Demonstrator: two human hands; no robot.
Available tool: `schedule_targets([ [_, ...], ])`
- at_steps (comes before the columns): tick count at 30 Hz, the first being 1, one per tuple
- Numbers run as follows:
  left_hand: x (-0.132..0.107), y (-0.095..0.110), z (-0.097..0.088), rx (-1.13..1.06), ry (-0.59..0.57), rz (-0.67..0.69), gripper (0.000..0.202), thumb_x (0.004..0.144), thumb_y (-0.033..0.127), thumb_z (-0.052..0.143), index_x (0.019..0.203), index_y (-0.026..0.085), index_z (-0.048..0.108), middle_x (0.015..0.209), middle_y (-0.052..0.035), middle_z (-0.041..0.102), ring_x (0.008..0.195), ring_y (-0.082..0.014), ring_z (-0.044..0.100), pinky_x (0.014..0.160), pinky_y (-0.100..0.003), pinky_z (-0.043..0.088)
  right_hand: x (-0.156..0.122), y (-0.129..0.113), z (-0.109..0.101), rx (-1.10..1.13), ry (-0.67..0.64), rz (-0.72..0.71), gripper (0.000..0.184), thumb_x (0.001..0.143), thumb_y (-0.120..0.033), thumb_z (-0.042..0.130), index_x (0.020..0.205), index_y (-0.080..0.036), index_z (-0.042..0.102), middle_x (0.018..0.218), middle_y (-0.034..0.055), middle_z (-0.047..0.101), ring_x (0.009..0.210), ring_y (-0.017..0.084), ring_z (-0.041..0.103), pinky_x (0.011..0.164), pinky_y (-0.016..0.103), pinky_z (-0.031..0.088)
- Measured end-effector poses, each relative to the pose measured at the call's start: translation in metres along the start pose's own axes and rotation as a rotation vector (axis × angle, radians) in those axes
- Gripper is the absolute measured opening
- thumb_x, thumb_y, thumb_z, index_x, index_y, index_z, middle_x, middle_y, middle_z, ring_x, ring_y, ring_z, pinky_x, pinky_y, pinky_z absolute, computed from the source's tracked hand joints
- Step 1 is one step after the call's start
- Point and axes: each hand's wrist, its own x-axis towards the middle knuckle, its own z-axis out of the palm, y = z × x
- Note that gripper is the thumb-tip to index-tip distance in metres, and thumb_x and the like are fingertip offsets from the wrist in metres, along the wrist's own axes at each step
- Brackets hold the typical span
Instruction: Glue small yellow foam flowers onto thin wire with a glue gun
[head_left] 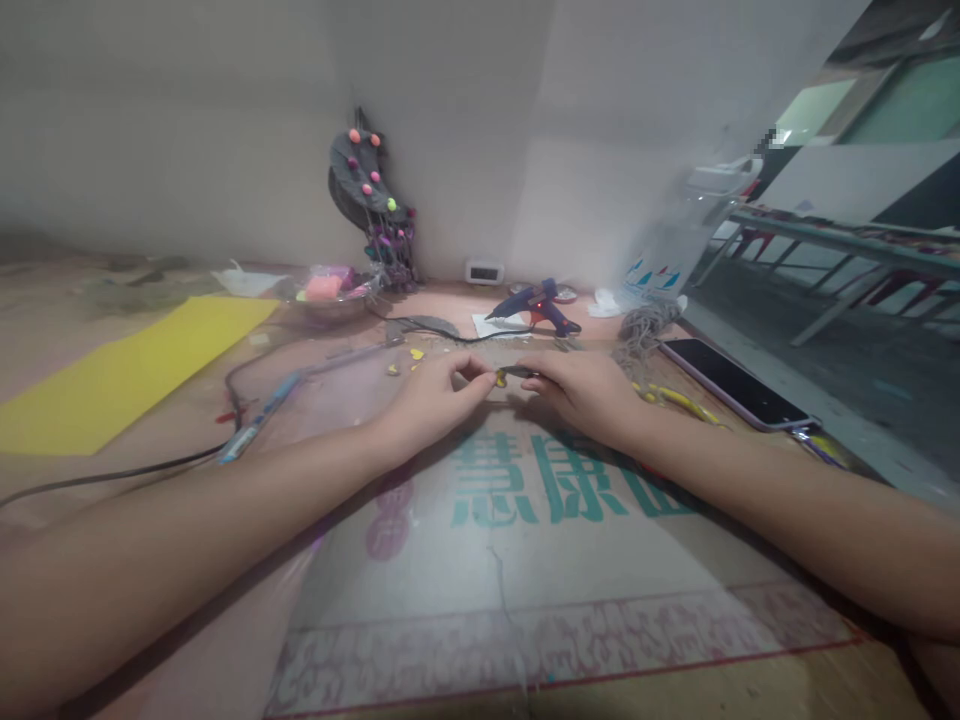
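One yellow piece point(501, 380) sits pinched in our left hand point(441, 392), toward the far edge of the desk point(446, 297), at the left tip of the slim dark item point(516, 370) our right hand point(589, 388) grasps, its long axis along that edge.

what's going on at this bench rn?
A person is working on something tiny with both bare hands. The left hand pinches a small yellow piece, and the right hand holds a slim dark item up to it; both are too small to make out exactly. Yellow scraps lie beside the left hand. A glue gun with a red light showing sits behind the hands, a yellow sheet lies off to the left, and a phone to the right.
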Motion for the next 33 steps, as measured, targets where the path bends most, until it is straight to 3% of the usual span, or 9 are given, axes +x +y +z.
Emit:
schedule_targets([
  [8, 0.003, -0.002, 0.0, 0.005, 0.028, 0.005, 0.021, 0.087, 0.034, 0.052, 0.082, 0.017, 0.064, 0.087, -0.0019, 0.069, 0.084, -0.0178, 0.061, 0.078, -0.029, 0.043, -0.004, 0.003, -0.003, 0.191, 0.08, -0.035, 0.036, 0.098, -0.038, 0.044, 0.118, -0.015, 0.064, 0.094, 0.0092, 0.074, 0.081, 0.021, 0.067, 0.07, 0.029, 0.046],
  [12, 0.007, -0.008, 0.0, 0.009, 0.084, -0.011, 0.022, 0.087, 0.035, 0.053, 0.086, 0.017, 0.065, 0.091, -0.0034, 0.07, 0.087, -0.0194, 0.062, 0.081, -0.03, 0.044, -0.008, 0.003, -0.007, 0.271, 0.02, -0.259, 0.041, 0.1, -0.041, 0.038, 0.128, -0.017, 0.058, 0.102, 0.0089, 0.073, 0.084, 0.018, 0.066, 0.072, 0.028, 0.046],
  [15, 0.009, -0.015, 0.001, -0.017, 0.088, -0.008, 0.025, 0.087, 0.039, 0.053, 0.089, 0.017, 0.065, 0.089, -0.0038, 0.069, 0.085, -0.0195, 0.061, 0.079, -0.03, 0.045, -0.009, -0.001, -0.009, 0.241, -0.026, -0.439, 0.047, 0.1, -0.047, 0.037, 0.129, -0.015, 0.058, 0.087, 0.0075, 0.072, 0.073, 0.017, 0.063, 0.069, 0.028, 0.044],
  [18, 0.011, -0.017, 0.002, -0.03, 0.064, -0.014, 0.026, 0.087, 0.039, 0.052, 0.088, 0.016, 0.065, 0.087, -0.004, 0.068, 0.084, -0.0191, 0.06, 0.079, -0.03, 0.045, -0.009, -0.005, -0.011, 0.242, -0.038, -0.523, 0.052, 0.099, -0.051, 0.037, 0.121, -0.011, 0.062, 0.082, 0.0084, 0.07, 0.071, 0.017, 0.059, 0.068, 0.029, 0.043],
  [26, 0.01, -0.017, 0.003, -0.033, 0.055, -0.049, 0.026, 0.085, 0.039, 0.055, 0.087, 0.015, 0.065, 0.089, -0.0052, 0.07, 0.084, -0.0193, 0.061, 0.078, -0.03, 0.046, -0.004, -0.004, -0.008, 0.336, -0.025, -0.318, 0.033, 0.1, -0.032, 0.039, 0.103, -0.014, 0.067, 0.085, 0.0071, 0.071, 0.08, 0.018, 0.061, 0.075, 0.03, 0.045],
  [33, 0.008, -0.009, 0.002, 0.036, 0.055, -0.03, 0.022, 0.086, 0.037, 0.054, 0.084, 0.017, 0.065, 0.088, -0.0039, 0.07, 0.086, -0.0205, 0.063, 0.082, -0.032, 0.047, -0.003, -0.005, -0.006, 0.344, -0.071, -0.248, 0.029, 0.099, -0.031, 0.043, 0.103, -0.016, 0.067, 0.089, 0.0072, 0.072, 0.083, 0.019, 0.063, 0.075, 0.031, 0.045],
])
